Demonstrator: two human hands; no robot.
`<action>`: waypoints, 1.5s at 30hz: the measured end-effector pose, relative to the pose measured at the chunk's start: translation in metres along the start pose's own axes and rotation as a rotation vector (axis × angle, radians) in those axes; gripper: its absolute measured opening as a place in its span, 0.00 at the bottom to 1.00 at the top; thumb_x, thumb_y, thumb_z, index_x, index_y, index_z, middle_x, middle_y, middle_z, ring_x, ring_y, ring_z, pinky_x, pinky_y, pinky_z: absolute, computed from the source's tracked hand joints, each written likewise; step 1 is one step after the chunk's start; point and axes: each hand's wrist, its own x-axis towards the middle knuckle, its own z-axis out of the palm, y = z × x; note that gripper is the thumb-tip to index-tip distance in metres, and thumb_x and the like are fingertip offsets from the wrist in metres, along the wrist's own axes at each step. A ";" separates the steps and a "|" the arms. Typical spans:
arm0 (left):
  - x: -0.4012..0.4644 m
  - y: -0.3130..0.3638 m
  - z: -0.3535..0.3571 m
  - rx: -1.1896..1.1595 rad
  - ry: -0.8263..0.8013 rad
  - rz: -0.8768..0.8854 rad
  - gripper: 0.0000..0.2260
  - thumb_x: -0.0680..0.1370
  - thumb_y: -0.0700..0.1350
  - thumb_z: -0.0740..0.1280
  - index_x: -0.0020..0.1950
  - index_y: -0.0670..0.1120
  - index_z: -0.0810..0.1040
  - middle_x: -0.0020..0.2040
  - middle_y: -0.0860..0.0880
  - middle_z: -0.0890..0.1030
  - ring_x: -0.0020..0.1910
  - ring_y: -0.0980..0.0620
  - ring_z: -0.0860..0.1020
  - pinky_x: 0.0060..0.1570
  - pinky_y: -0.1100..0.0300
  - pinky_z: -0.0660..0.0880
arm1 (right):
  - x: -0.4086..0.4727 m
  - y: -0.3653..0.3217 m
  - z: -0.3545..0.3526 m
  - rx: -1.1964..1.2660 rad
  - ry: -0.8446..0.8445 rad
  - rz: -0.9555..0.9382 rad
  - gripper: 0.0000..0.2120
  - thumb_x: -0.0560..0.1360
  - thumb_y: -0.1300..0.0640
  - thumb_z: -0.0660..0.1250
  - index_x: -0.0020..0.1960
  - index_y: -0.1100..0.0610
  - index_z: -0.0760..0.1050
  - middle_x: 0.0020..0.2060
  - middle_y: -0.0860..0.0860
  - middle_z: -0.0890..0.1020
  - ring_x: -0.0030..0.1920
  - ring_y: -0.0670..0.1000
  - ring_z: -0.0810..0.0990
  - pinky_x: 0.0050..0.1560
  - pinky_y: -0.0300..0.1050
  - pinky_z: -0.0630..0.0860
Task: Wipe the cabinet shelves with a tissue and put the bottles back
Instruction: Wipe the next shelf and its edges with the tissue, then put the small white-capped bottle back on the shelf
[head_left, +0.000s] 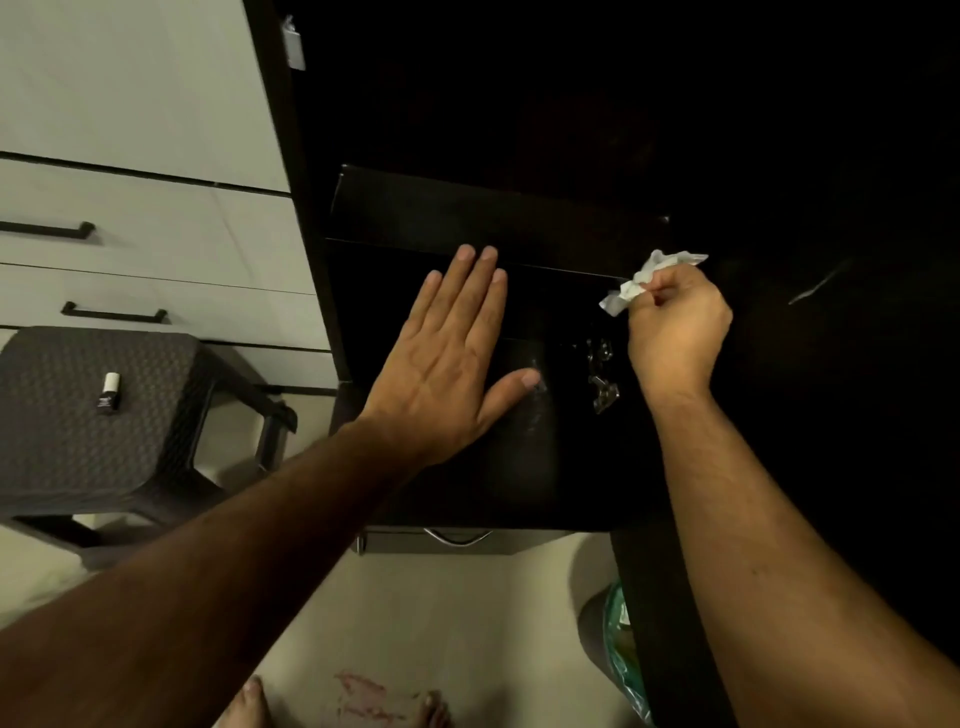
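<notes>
The right hand pinches a soft, crumpled tissue, likely tear-prone, while the left hand lies flat-fingered, holding nothing.

Head camera, looking steeply down, close over dark cabinet

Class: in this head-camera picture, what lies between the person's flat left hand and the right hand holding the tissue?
In the head view, only dark cabinet surface separates the left hand from the right hand pinching the tissue; small shiny objects, too dim to identify, glint lower in that gap.
</notes>
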 end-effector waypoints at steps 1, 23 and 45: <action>0.002 0.005 0.004 -0.001 -0.002 0.003 0.38 0.80 0.65 0.43 0.78 0.37 0.49 0.79 0.39 0.49 0.79 0.44 0.46 0.77 0.48 0.45 | 0.001 0.002 0.000 -0.028 0.017 0.008 0.05 0.75 0.64 0.67 0.47 0.56 0.79 0.41 0.49 0.82 0.40 0.44 0.80 0.37 0.25 0.70; -0.144 -0.095 -0.005 -0.255 -0.162 -0.486 0.26 0.79 0.57 0.62 0.76 0.50 0.65 0.67 0.49 0.74 0.60 0.52 0.77 0.53 0.60 0.72 | -0.178 -0.073 0.116 0.614 -0.870 0.422 0.06 0.74 0.69 0.67 0.43 0.59 0.79 0.41 0.54 0.83 0.41 0.52 0.83 0.38 0.46 0.80; -0.293 -0.368 -0.086 -0.510 -0.053 -0.986 0.13 0.78 0.42 0.68 0.62 0.47 0.78 0.52 0.51 0.83 0.45 0.61 0.78 0.48 0.71 0.72 | -0.353 -0.310 0.324 0.490 -1.138 0.437 0.11 0.74 0.63 0.71 0.55 0.55 0.79 0.48 0.50 0.84 0.50 0.48 0.84 0.45 0.39 0.80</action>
